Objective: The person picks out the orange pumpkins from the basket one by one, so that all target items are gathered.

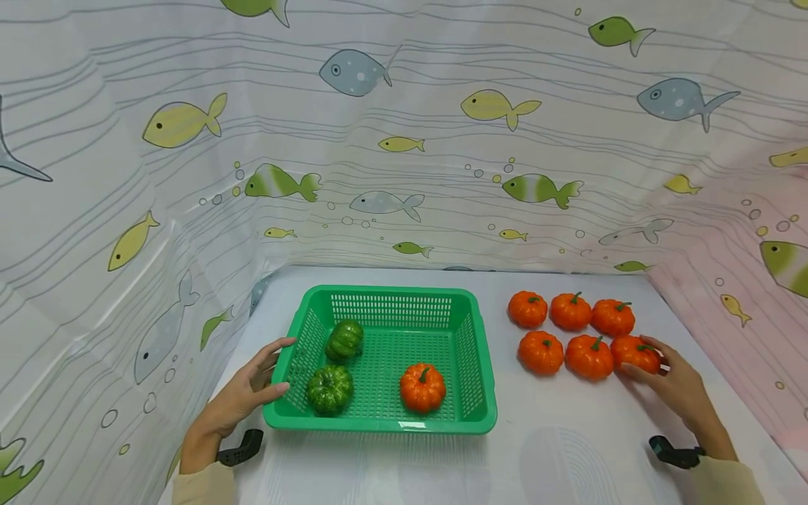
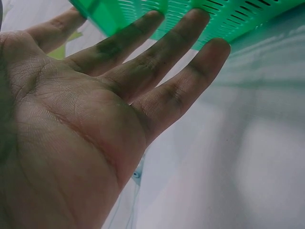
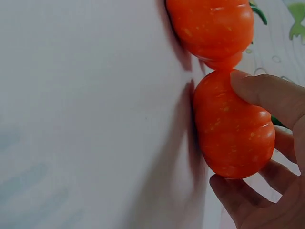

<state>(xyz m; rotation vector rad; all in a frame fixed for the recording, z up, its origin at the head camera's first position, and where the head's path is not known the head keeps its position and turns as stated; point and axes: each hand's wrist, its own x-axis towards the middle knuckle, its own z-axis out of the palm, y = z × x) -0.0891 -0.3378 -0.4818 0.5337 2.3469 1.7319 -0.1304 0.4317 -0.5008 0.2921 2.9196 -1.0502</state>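
My right hand point(image 1: 672, 382) holds a small orange pumpkin point(image 1: 634, 354) at the right end of the near row. In the right wrist view, the thumb lies on one side of that pumpkin point(image 3: 233, 129) and fingertips touch its other side. My left hand point(image 1: 243, 386) is at the left wall of a green plastic basket point(image 1: 379, 423). The left wrist view shows its fingers fairly straight, fingertips against the slotted wall point(image 2: 228, 19). Inside the basket lie two green pumpkins, one farther back point(image 1: 345, 340) and one nearer point(image 1: 330, 390), and an orange pumpkin point(image 1: 422, 388).
More orange pumpkins stand right of the basket in two rows, among them one beside the held pumpkin point(image 1: 590, 357) and one at the back left point(image 1: 527, 309). Fish-printed sheeting point(image 1: 404, 168) walls the white table point(image 1: 555, 449) at the back and sides.
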